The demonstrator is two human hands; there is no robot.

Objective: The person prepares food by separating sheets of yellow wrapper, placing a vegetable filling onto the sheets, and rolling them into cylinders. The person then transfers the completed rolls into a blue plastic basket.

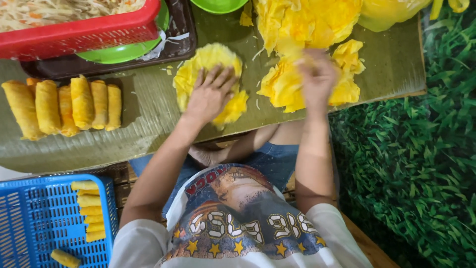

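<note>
My left hand (210,94) lies flat, fingers spread, on a round yellow wrapper (208,57) spread on the greenish table mat (148,129). My right hand (317,79) is blurred with motion. Its fingers are curled into a loose stack of yellow wrappers (287,87) just to the right, pinching the top sheet. A bigger heap of the same yellow wrappers (307,22) lies behind it at the table's far edge.
Several rolled yellow spring rolls (64,106) lie in a row at the left. Behind them stand a red basket of shredded filling (74,27), a green plate (124,52) and a dark tray (181,37). A blue basket (34,218) holds more rolls. Green leafy matting (411,164) covers the right.
</note>
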